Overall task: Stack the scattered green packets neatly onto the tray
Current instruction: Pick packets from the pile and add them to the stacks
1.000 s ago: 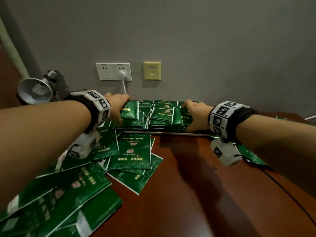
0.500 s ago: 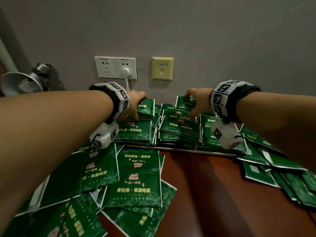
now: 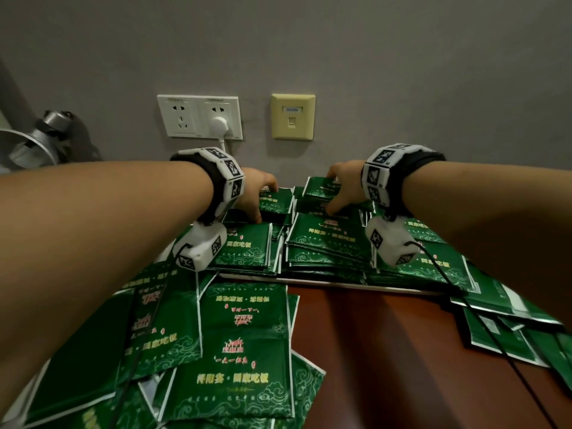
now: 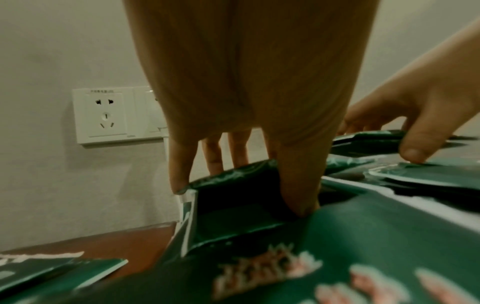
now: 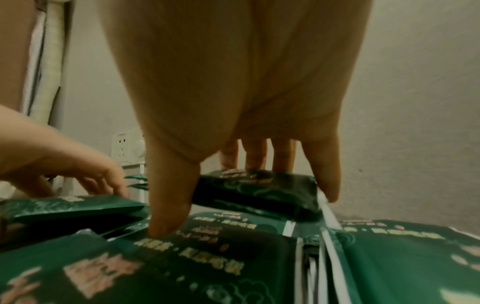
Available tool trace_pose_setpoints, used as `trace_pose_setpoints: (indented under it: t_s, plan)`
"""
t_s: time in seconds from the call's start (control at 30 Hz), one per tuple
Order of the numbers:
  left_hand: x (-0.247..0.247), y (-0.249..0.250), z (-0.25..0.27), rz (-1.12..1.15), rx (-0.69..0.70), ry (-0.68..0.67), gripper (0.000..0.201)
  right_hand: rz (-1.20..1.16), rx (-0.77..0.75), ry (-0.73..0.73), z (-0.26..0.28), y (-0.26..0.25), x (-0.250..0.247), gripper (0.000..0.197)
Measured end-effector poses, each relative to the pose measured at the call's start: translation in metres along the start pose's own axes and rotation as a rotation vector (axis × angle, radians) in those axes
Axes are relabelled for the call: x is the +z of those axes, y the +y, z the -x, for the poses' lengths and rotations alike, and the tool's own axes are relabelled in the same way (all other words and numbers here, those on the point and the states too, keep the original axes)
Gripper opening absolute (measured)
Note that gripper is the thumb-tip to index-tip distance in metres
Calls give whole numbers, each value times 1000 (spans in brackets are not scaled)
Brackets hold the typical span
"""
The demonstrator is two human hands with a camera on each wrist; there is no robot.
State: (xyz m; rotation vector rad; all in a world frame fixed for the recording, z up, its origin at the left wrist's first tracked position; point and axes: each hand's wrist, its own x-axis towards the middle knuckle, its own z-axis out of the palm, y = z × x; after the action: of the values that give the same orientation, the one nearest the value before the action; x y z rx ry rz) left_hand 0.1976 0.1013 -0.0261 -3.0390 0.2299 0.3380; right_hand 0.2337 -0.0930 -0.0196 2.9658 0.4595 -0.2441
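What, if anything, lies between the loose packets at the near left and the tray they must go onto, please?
Nothing visible blocks them. The loose packets lie right against the tray's near edge; only both hands, on the far stacks, hover above it.

Glossy foil packets [image 3: 247, 345], polished wood table [image 3: 387, 351]

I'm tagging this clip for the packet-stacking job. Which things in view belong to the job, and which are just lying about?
Part of the job:
- left hand, holding a packet at the back
- right hand, holding another
- stacked packets
- tray, only its front edge showing
- loose packets on the table

Just there:
- wall socket with plug
- beige wall plate
- metal lamp
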Motion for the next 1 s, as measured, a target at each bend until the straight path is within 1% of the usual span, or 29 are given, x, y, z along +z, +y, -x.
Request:
trace_pose_setpoints:
  t_s: [0.23,0.37,0.57,0.7,0.77,0.87,1.0]
  plan:
    - [2,0,-11,-55,16,3,83,58,11,-8,-19,-4,-6,75]
    - [-2,-1,-21,-118,37,38,79,70,18,-40,-29,-9,-9,75]
    - [-7,-4,-41,-200,7,76,74,54,5,-27,-45,-8,-2,82]
    - [-3,-2,-45,-192,6,21,80,48,-45,-49,-48,-5,2,69]
    - [-3,-1,-46,-208,3,11,79,41,-57,-40,-46,-5,2,65]
    - [-4,-1,-48,-238,4,42,74,35,-72,-6,-38,-4,0,62]
    - [-7,4,-40,-200,-30,83,77,40,-83,19,-19,4,0,61]
